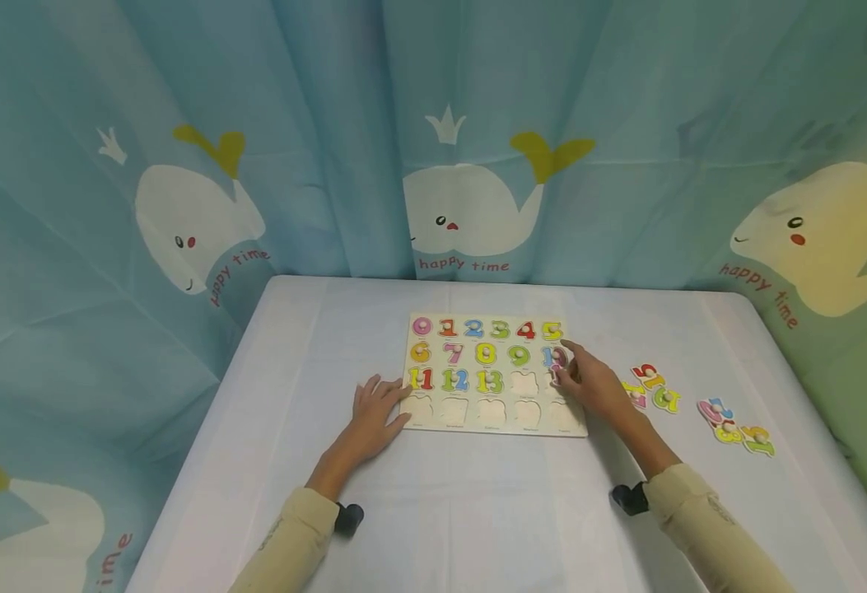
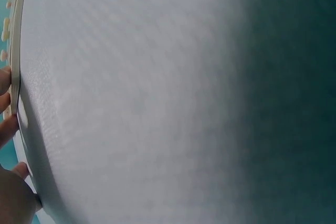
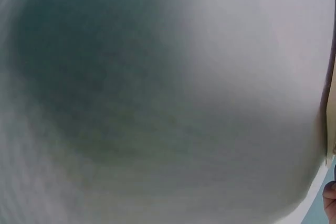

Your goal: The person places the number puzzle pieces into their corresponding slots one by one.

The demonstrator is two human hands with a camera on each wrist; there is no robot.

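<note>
A wooden number puzzle board (image 1: 470, 418) lies on the table, its upper rows filled with knobbed number pieces and its bottom row showing bare recesses. My left hand (image 1: 374, 418) rests at the board's lower left edge, fingers spread; in the left wrist view its fingers (image 2: 6, 129) touch the board's side. Over the right end of the middle rows, my right hand (image 1: 598, 387) pinches a partly purple number piece (image 1: 555, 375) between thumb and fingers. The fingers hide much of that piece, so its number cannot be read. Close by is the blue-and-purple 10 (image 1: 547, 357).
Right of the board lie several loose number pieces in two groups: a red 15 (image 1: 649, 376) with others, and an orange-and-green piece (image 1: 759, 440) beside more. A white cloth covers the table (image 1: 477, 511). Behind it hangs a blue whale-print curtain (image 1: 344, 206).
</note>
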